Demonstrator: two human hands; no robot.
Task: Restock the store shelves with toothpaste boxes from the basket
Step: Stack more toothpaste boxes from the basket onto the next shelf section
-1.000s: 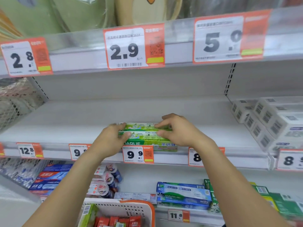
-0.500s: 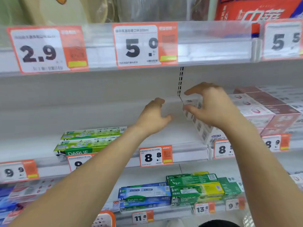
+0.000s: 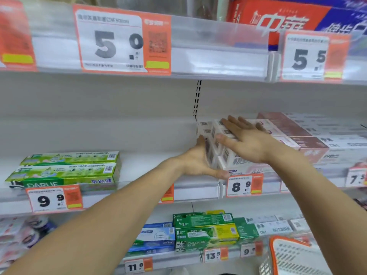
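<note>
Two green Darlie toothpaste boxes lie stacked at the left front of the white middle shelf. Further right stands a stack of white and pink toothpaste boxes, barcode ends facing left. My left hand presses its palm against those ends, fingers spread. My right hand lies flat on top of the same stack, fingers straight. Neither hand closes around a box. The orange-rimmed white basket shows at the bottom right corner; what it holds is hidden.
The upper shelf rail with price tags hangs close above. More pink and white boxes fill the shelf to the right. Below, green boxes and blue boxes sit on the lower shelf.
Both hands let go of the green boxes, moved right across the shelf and came down onto the white and pink stack. The view has swung right.
</note>
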